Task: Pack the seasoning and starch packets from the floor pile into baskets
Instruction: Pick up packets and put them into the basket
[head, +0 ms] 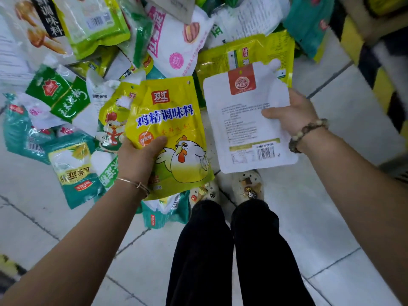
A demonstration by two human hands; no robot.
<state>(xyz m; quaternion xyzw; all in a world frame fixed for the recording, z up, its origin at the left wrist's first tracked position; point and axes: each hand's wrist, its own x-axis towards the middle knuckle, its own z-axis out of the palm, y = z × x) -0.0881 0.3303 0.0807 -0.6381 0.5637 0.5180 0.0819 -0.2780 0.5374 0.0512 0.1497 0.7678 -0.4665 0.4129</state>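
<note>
My left hand (136, 160) grips a yellow chicken seasoning packet (170, 129) by its lower left side, thumb across the front, and holds it above the floor. A second yellow packet (112, 122) with a cartoon chicken shows just behind it. My right hand (293, 113) holds a white packet (247, 120), back side up with a barcode and a red label, by its right edge. On the tiled floor ahead and to the left lies the pile of packets (92, 40), green, teal, white and yellow. No basket is in view.
My legs in black trousers and two pale shoes (227, 191) stand just below the held packets. Teal starch packets (72, 171) lie at lower left. A yellow-and-black striped edge (379, 69) runs along the upper right. Bare white tiles (331, 217) spread to the right.
</note>
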